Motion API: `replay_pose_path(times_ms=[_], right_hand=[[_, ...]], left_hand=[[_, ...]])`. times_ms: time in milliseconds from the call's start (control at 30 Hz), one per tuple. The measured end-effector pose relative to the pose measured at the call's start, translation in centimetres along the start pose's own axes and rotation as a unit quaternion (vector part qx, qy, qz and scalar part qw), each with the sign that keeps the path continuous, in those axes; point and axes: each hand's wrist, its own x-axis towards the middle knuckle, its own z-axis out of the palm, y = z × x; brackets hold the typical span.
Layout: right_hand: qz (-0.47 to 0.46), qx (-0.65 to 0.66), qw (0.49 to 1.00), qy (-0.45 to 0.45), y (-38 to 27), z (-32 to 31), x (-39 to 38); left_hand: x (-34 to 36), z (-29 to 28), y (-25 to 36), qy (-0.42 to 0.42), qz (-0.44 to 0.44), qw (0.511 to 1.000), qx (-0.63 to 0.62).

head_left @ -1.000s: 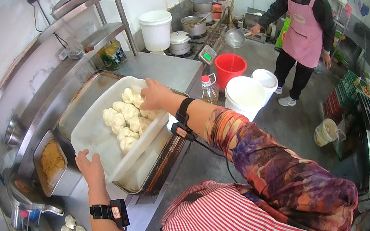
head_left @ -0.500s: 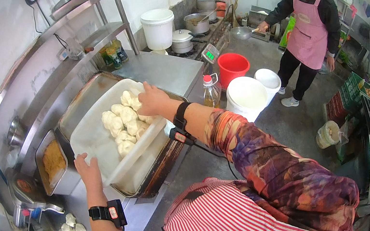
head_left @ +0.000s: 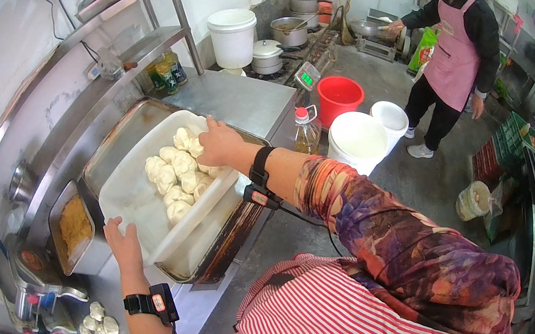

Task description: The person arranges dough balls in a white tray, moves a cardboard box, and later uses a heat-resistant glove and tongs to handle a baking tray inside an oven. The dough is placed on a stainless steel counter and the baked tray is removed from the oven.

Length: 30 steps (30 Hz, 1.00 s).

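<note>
Red-and-white stripes nearest me: the worker's apron (head_left: pixel 300 321) fills the bottom of the frame, floral sleeves (head_left: pixel 399 237) reaching up from it. Lower left, loose pale dough pieces (head_left: pixel 100 327) lie on the steel counter, well apart from the rest.

Left of centre, a white plastic tub (head_left: pixel 129 197) sits askew over a scorched metal tray (head_left: pixel 127 130), the tray's inside showing under the near wall. Pale dough lumps (head_left: pixel 170 174) crowd the tub's right half, touching; its left half is bare. The tub is long, which probably explains one hand at each end. A deep metal pan (head_left: pixel 93 260) of yellow crumbly stuff (head_left: pixel 74 228) stands just beside, seemingly within easy reach.

Left hand (head_left: pixel 124 242): at the tub's left end, wrist upright, thumb and fingers spread wide; pressure can't be judged. Right hand (head_left: pixel 220 145): arm stretched across, palm down, at the far right rim; fingertips partly hidden, so cannot tell whether it grips rim or dough.

Beyond, right of centre: red-capped bottle (head_left: pixel 307 137), white bucket (head_left: pixel 354 165), red basin (head_left: pixel 337 118), grouped on the aisle side. Upper right, a co-worker (head_left: pixel 458 57) in pink stretches one arm toward a long-handled pan (head_left: pixel 368 28).
</note>
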Motion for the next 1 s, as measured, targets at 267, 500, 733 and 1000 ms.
replay_pose_path(times_ms=[267, 500, 733, 1000], right_hand=[[-0.001, -0.012, 1.0, 0.024, 0.1, 0.5, 0.2], [0.0, -0.018, 1.0, -0.013, -0.1, -0.1, 0.1], [-0.006, -0.017, 1.0, 0.026, 0.2, 0.8, 0.4], [-0.014, -0.013, 0.999, 0.027, 0.3, 0.8, 0.3]], left_hand=[[0.1, 0.1, -0.6, 0.003, 0.009, 1.0, -0.004], [0.2, 0.1, -0.5, 0.002, -0.009, 1.0, -0.013], [-0.2, 0.0, 0.2, 0.001, -0.013, 1.0, -0.014], [-0.2, -0.1, 0.3, 0.003, -0.017, 1.0, -0.006]])
